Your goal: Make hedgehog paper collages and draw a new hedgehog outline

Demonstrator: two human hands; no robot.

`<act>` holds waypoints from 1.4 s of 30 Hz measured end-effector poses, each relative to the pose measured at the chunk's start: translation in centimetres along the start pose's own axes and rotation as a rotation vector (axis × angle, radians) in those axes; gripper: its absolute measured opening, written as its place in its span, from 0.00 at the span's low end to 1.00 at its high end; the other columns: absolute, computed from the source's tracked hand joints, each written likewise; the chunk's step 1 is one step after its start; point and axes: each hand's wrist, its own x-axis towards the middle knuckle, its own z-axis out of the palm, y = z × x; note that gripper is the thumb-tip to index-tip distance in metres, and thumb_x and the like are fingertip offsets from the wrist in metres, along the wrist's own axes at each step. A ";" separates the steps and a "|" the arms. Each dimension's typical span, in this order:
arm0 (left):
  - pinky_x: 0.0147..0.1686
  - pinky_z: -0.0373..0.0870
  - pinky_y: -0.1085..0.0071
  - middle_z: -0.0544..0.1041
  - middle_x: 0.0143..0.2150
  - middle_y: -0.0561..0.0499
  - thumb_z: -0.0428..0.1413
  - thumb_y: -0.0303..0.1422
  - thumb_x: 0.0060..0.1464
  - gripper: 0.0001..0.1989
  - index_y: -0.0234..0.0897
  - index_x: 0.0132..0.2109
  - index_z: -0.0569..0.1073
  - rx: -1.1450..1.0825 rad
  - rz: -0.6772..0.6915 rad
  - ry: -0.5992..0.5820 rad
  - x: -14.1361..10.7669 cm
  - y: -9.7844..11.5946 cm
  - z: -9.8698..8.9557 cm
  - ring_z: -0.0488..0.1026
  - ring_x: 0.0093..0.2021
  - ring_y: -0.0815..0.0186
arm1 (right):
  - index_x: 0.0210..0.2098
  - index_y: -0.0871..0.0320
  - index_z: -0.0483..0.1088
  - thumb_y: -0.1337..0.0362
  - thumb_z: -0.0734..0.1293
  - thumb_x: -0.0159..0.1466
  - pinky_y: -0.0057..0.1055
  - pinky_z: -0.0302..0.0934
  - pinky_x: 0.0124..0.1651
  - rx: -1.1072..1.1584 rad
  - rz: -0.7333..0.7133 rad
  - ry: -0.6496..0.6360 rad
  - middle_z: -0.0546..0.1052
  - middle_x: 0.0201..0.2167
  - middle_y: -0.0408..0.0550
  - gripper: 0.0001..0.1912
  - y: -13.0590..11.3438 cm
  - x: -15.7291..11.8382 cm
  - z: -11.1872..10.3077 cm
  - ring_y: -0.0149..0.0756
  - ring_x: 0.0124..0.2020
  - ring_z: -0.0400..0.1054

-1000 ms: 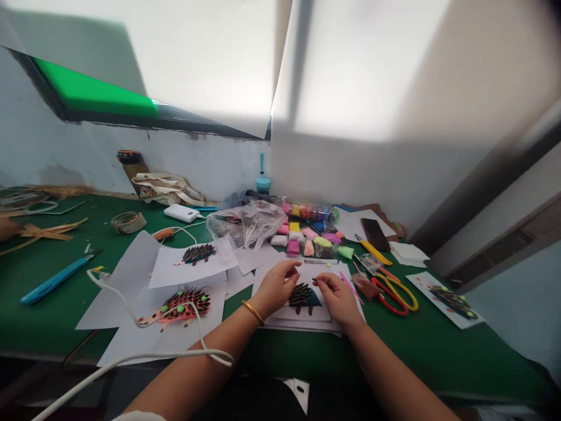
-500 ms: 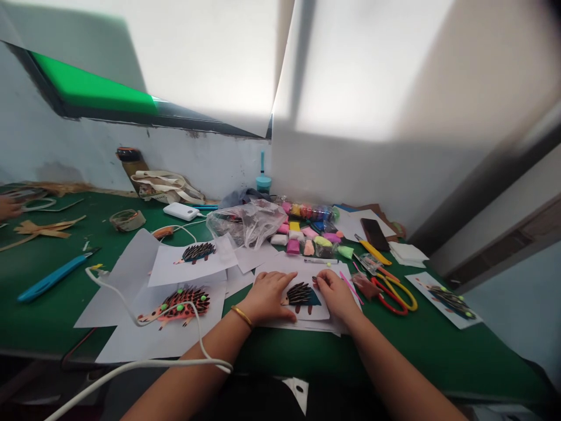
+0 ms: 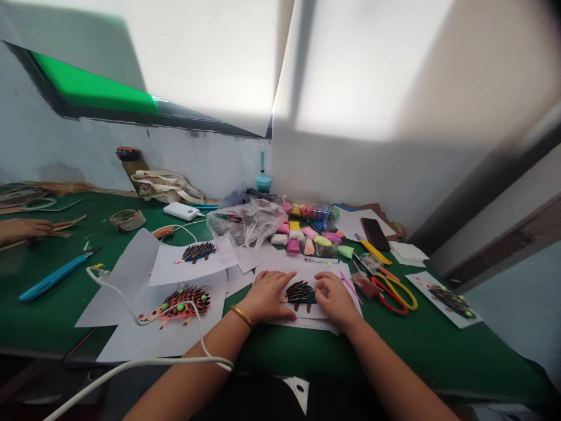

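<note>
A hedgehog picture with raised black spines over a dark blue body lies on white paper in front of me. My left hand rests spread on the sheet at the picture's left, thumb below the animal's head. Over the blue rear part, my right hand has its thumb and index finger pinched together. Whatever sits between those fingertips is hidden. Beneath the picture are more white sheets, and a pen lies above it.
Left are a spined pink hedgehog, another hedgehog sheet, a white cable and a blue cutter. Clay packets lie behind; scissors and a phone stand right. Another person's hand touches tan strips.
My right hand has shifted down and left over the blue body; the small dark piece seen at its fingertips is now hidden. The other person's hand has reached right onto the strips.
</note>
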 end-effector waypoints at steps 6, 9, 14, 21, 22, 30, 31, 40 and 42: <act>0.59 0.53 0.53 0.70 0.58 0.44 0.68 0.52 0.32 0.54 0.45 0.66 0.57 0.013 0.005 0.008 0.1 -0.2 0.2 0.64 0.58 0.50 | 0.27 0.56 0.69 0.69 0.62 0.57 0.43 0.58 0.56 -0.060 -0.044 -0.018 0.72 0.47 0.52 0.05 -0.3 -0.1 0.1 0.43 0.51 0.64; 0.59 0.53 0.53 0.70 0.58 0.44 0.68 0.52 0.32 0.54 0.46 0.66 0.57 0.010 0.003 0.012 0.0 -0.2 0.3 0.64 0.58 0.49 | 0.28 0.56 0.70 0.69 0.62 0.58 0.43 0.59 0.56 -0.082 -0.075 -0.014 0.73 0.47 0.52 0.05 -0.3 -0.2 0.2 0.43 0.51 0.64; 0.59 0.52 0.52 0.70 0.58 0.44 0.68 0.51 0.32 0.54 0.46 0.66 0.57 0.003 -0.004 0.014 0.0 -0.3 0.4 0.64 0.58 0.49 | 0.30 0.56 0.70 0.69 0.62 0.59 0.44 0.59 0.55 -0.154 -0.145 -0.037 0.72 0.47 0.53 0.06 -0.5 -0.1 0.0 0.44 0.51 0.64; 0.59 0.53 0.52 0.70 0.57 0.44 0.68 0.51 0.33 0.53 0.46 0.66 0.58 -0.006 0.006 0.026 0.0 -0.3 0.4 0.65 0.57 0.48 | 0.32 0.56 0.71 0.70 0.61 0.60 0.44 0.60 0.53 -0.258 -0.232 -0.071 0.72 0.46 0.53 0.07 -1.0 0.0 -0.2 0.45 0.50 0.63; 0.59 0.53 0.52 0.70 0.58 0.44 0.68 0.51 0.33 0.53 0.46 0.66 0.58 -0.007 0.003 0.023 0.0 -0.3 0.4 0.65 0.57 0.48 | 0.32 0.56 0.71 0.70 0.61 0.60 0.44 0.60 0.53 -0.271 -0.235 -0.075 0.72 0.46 0.53 0.07 -1.1 0.1 -0.2 0.45 0.50 0.63; 0.60 0.51 0.52 0.70 0.58 0.44 0.68 0.50 0.32 0.53 0.47 0.66 0.58 -0.018 -0.009 0.019 0.0 -0.3 0.4 0.64 0.58 0.49 | 0.32 0.55 0.72 0.69 0.62 0.61 0.42 0.61 0.50 -0.271 -0.238 -0.085 0.72 0.43 0.52 0.07 -1.3 0.0 -0.5 0.44 0.47 0.64; 0.60 0.51 0.52 0.70 0.58 0.45 0.68 0.50 0.32 0.53 0.47 0.66 0.58 -0.020 -0.011 0.018 0.0 -0.3 0.4 0.64 0.58 0.49 | 0.33 0.55 0.72 0.69 0.62 0.61 0.42 0.61 0.51 -0.257 -0.236 -0.077 0.72 0.44 0.52 0.07 -1.2 -0.1 -0.5 0.44 0.47 0.64; 0.60 0.52 0.52 0.70 0.58 0.45 0.69 0.51 0.31 0.54 0.48 0.66 0.58 -0.024 -0.005 0.031 0.0 -0.5 0.7 0.64 0.58 0.48 | 0.31 0.55 0.72 0.68 0.63 0.60 0.43 0.61 0.53 -0.186 -0.194 -0.050 0.72 0.45 0.52 0.06 -0.4 -0.3 -0.4 0.45 0.50 0.64; 0.60 0.52 0.52 0.70 0.58 0.45 0.69 0.50 0.31 0.54 0.48 0.66 0.58 -0.025 -0.007 0.026 0.0 -0.5 0.7 0.64 0.58 0.49 | 0.32 0.55 0.72 0.68 0.62 0.61 0.43 0.61 0.53 -0.185 -0.202 -0.059 0.72 0.45 0.52 0.07 -0.3 -0.2 -0.2 0.44 0.49 0.64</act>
